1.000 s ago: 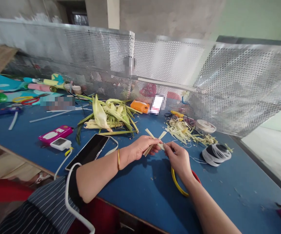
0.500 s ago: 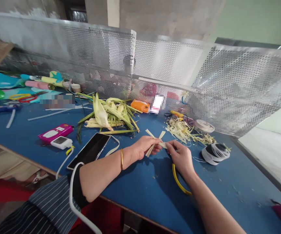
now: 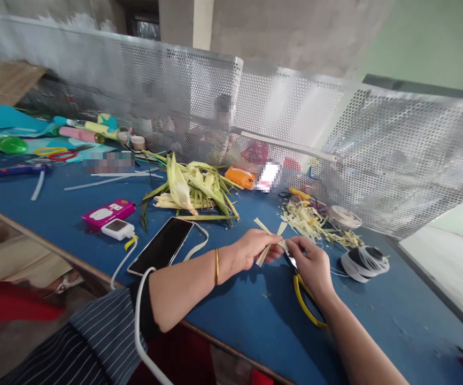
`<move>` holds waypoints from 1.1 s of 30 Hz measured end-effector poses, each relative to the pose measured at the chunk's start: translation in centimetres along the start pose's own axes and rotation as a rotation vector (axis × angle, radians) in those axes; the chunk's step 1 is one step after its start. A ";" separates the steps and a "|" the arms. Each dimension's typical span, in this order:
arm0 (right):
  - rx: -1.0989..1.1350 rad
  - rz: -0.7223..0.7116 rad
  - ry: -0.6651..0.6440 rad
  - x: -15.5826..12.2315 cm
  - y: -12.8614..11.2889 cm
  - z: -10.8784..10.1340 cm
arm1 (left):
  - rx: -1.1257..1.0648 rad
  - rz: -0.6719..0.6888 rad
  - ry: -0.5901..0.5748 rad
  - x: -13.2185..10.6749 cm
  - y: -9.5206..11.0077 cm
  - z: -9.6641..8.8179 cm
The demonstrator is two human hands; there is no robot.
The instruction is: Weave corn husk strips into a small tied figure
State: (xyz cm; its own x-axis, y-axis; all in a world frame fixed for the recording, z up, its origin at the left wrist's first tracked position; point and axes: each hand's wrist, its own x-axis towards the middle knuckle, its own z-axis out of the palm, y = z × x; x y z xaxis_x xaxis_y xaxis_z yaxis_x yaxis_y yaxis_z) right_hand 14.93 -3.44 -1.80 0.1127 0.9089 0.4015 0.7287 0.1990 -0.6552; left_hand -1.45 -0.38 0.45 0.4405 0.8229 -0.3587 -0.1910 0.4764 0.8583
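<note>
My left hand [image 3: 253, 249] is closed on pale strips of corn husk [image 3: 264, 237] that cross each other above the blue table [image 3: 251, 315]. My right hand [image 3: 311, 263] pinches the same strips from the right, its fingertips touching those of the left. Yellow-handled scissors [image 3: 304, 299] lie on the table under my right wrist. A pile of green and pale corn husks [image 3: 189, 188] lies behind my left hand. Husk shreds [image 3: 311, 222] lie behind my right hand.
A phone [image 3: 161, 246] lies by my left forearm, with a pink device [image 3: 107, 210] and a small white device [image 3: 118, 228] to its left. A spool of white thread [image 3: 363, 262] sits right of my hands. A perforated metal screen [image 3: 295, 123] runs along the back.
The view has shifted, so everything sits further right in the picture. Both hands stay closed on the husk strips; the scissors' blades now show under my right hand.
</note>
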 end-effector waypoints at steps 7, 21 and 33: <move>0.028 0.009 -0.018 0.0 -0.1 0.1 | -0.004 0.054 -0.029 0.4 -0.3 -0.2; 0.060 0.046 0.001 -0.2 -0.2 0.1 | 0.004 0.001 0.022 0.1 0.4 0.1; 0.128 -0.006 -0.029 -0.9 -1.7 0.0 | 0.093 0.208 0.112 0.8 0.0 -0.1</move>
State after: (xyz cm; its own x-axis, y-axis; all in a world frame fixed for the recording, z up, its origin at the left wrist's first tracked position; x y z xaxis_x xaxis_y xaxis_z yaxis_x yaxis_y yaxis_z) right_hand 13.61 -4.62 -1.03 0.0877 0.9171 0.3888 0.6367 0.2486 -0.7300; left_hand -1.20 0.29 0.15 0.2994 0.9320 -0.2044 -0.1839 0.2666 0.9461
